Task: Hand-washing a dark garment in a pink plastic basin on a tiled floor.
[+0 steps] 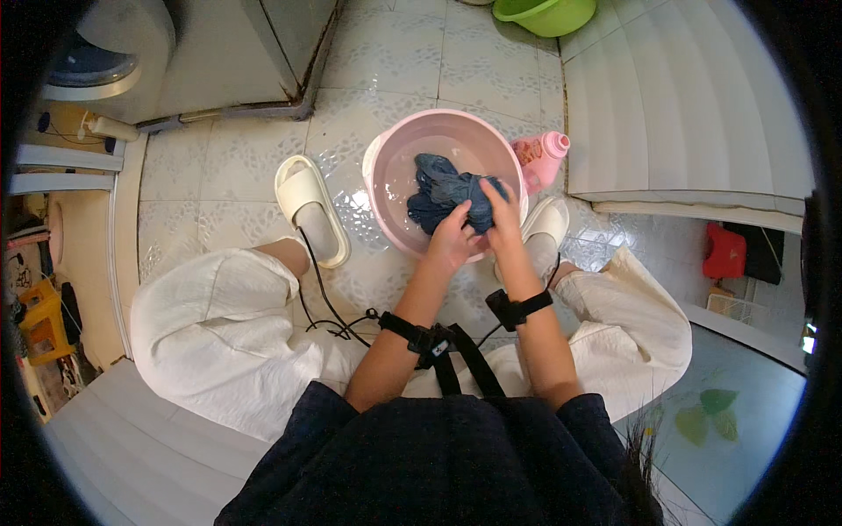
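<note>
A pink basin (pixel 379 206) with water in it stands on the floor between my feet. Bunched dark blue cloth (pixel 441 187), perhaps a garment, is gathered over the basin's right half, and its far end spreads out toward the water. My left hand (pixel 452 238) grips the near edge of the bundle. On the bundle's right side, my right hand (pixel 503 213) is closed round it with the fingers bent over the top. The parts of the cloth under my fingers are hidden. Black straps circle both my wrists.
A pink bottle (pixel 545 158) stands close against the basin's right side. White slippers (pixel 331 232) are on my feet, left and right of the basin. A green basin (pixel 548 16) sits at the far wall, a front-loading washer (pixel 92 66) at far left. Thin cables hang by my left leg.
</note>
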The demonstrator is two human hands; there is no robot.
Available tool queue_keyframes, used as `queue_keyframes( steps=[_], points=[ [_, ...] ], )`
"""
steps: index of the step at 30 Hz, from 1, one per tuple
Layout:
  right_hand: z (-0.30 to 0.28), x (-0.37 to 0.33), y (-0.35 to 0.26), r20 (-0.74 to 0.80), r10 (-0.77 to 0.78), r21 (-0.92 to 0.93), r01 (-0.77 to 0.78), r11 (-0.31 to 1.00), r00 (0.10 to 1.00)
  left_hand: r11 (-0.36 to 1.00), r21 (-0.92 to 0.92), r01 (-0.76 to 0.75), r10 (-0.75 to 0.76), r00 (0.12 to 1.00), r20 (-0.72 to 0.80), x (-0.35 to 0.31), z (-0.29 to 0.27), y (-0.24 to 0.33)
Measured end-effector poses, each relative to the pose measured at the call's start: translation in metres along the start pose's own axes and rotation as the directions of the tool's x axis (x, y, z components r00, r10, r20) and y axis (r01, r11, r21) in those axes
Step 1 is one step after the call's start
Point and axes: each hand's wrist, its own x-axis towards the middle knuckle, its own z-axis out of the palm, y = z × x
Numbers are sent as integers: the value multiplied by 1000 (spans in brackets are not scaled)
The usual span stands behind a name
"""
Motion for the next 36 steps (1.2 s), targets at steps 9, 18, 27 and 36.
queue_keyframes(
  steps=[9,18,27,36],
  points=[
    [13,-9,-20,-155,-304,-56,299,953,940,936,-89,340,-331,938,104,-23,11,27],
    [67,-71,-3,36,231,39,-232,972,972,970,-118,-213,218,975,30,18,-53,16],
    [32,-55,-27,785,-121,-390,636,665,608,943,-157,-292,289,956,-42,7,-39,31],
    [28,-56,16,579,-263,-768,625,140,771,882,-64,-468,463,883,-73,19,-39,12]
  ],
)
